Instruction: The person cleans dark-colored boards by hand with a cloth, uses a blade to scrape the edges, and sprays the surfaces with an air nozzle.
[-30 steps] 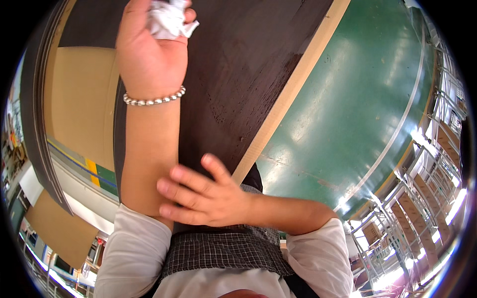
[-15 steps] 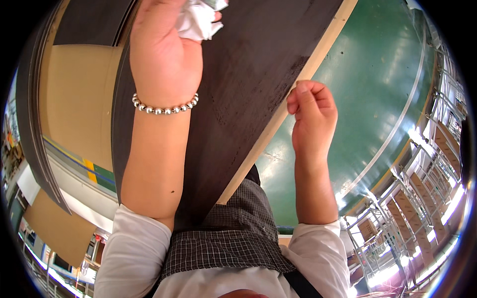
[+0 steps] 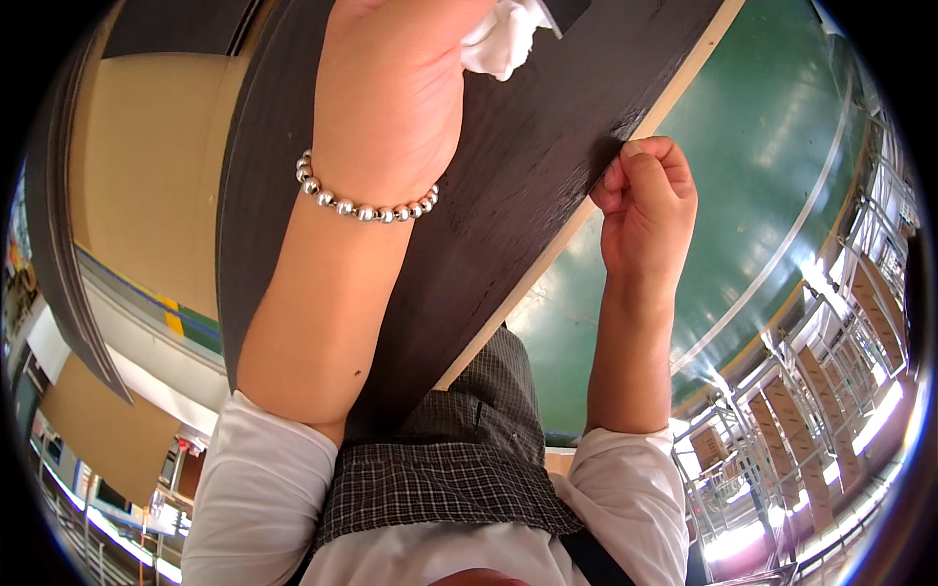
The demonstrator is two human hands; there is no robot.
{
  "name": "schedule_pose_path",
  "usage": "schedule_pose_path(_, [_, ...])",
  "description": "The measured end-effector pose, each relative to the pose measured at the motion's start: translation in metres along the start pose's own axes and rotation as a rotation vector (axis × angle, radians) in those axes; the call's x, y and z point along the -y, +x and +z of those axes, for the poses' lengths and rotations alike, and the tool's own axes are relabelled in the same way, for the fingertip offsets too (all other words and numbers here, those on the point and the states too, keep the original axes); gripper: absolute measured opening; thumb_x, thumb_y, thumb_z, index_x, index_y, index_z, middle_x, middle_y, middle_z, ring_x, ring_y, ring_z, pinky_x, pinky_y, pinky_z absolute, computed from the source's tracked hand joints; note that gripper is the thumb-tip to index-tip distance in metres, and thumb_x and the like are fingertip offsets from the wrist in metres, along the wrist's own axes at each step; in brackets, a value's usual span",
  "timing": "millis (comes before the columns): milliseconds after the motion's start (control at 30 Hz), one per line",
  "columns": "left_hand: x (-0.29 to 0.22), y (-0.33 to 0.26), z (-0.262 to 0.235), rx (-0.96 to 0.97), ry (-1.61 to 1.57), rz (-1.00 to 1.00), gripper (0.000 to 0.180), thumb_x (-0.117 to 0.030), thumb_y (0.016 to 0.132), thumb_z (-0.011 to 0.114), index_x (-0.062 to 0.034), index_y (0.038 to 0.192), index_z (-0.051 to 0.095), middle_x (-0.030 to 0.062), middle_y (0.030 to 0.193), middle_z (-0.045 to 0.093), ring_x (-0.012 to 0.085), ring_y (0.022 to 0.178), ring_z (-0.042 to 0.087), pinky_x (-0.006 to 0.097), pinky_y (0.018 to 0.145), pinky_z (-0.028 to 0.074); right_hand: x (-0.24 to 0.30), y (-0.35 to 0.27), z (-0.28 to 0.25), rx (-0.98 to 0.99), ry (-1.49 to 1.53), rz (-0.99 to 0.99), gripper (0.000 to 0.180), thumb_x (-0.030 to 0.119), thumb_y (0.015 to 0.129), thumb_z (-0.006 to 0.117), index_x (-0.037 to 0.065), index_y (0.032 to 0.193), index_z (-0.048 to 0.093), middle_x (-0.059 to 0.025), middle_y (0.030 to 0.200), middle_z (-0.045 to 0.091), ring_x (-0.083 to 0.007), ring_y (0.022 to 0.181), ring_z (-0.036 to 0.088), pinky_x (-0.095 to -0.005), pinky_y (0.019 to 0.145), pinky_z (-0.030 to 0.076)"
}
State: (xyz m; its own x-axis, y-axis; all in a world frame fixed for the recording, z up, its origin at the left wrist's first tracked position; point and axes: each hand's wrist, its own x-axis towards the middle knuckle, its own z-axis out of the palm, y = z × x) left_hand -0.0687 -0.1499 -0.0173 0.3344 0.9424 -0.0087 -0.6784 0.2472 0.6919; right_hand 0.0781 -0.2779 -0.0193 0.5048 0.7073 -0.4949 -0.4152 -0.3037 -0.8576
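Observation:
A long dark-brown wooden board (image 3: 469,234) with a pale bare edge (image 3: 528,275) runs diagonally in front of me. My left hand (image 3: 396,88), a silver bead bracelet at its wrist, is over the board and closed on a crumpled white cloth (image 3: 503,44). Its fingers are partly cut off by the top of the picture. A small dark flat piece (image 3: 567,14) shows just beyond the cloth; I cannot tell what it is. At the pale edge my right hand (image 3: 653,190) is closed in a pinch, its fingertips touching the board. Whatever lies between those fingertips is hidden.
A tan panel (image 3: 151,186) and dark curved-looking boards (image 3: 54,215) stand to the left. The green floor (image 3: 762,195) with a white line lies to the right. Metal racks (image 3: 821,391) stand at the far right. The board's near end meets my checked apron (image 3: 440,488).
My left hand has moved right across the board with the cloth. My right hand has slid farther up along the pale edge, still pinched.

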Motion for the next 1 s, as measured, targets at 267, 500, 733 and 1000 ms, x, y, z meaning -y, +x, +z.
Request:
schedule_pose_path(267, [-0.007, -0.004, -0.006, 0.023, -0.011, 0.024, 0.01, -0.012, 0.096, 0.059, -0.0061, 0.089, 0.062, -0.001, 0.082, 0.064, 0.0058, 0.071, 0.057, 0.02, 0.066, 0.043, -0.015, -0.023, 0.005, 0.034, -0.001, 0.018, 0.005, -0.002, 0.086, 0.053, 0.003, 0.085, 0.051, -0.005, 0.063, 0.055, -0.0109, 0.053, 0.046, -0.0251, 0.05, 0.036])
schedule_pose_path(500, [-0.009, -0.004, -0.01, 0.088, -0.015, 0.044, 0.011, -0.013, 0.095, 0.06, -0.0067, 0.087, 0.062, -0.0005, 0.082, 0.065, 0.0067, 0.071, 0.058, 0.021, 0.067, 0.044, -0.037, -0.07, 0.007, 0.044, 0.071, 0.118, 0.008, -0.004, 0.086, 0.053, 0.004, 0.085, 0.05, -0.0039, 0.068, 0.056, -0.0094, 0.056, 0.049, -0.0231, 0.052, 0.038])
schedule_pose_path(733, [-0.017, -0.012, -0.013, 0.093, 0.052, 0.054, 0.013, -0.015, 0.095, 0.06, -0.0067, 0.086, 0.062, 0.0026, 0.082, 0.066, 0.01, 0.073, 0.06, 0.023, 0.069, 0.046, -0.067, -0.131, 0.014, 0.083, 0.103, 0.206, 0.013, -0.006, 0.086, 0.055, 0.004, 0.09, 0.049, -0.0027, 0.08, 0.058, -0.0085, 0.071, 0.055, -0.0226, 0.064, 0.046])
schedule_pose_path(1000, [-0.014, -0.012, -0.01, 0.079, 0.083, 0.069, 0.014, -0.015, 0.096, 0.058, -0.0063, 0.085, 0.06, 0.0039, 0.08, 0.065, 0.011, 0.071, 0.06, 0.024, 0.068, 0.047, -0.018, -0.016, 0.008, 0.052, -0.023, -0.05, 0.003, 0.003, 0.086, 0.054, 0.002, 0.085, 0.051, -0.0053, 0.065, 0.056, -0.0103, 0.056, 0.049, -0.0251, 0.051, 0.039])
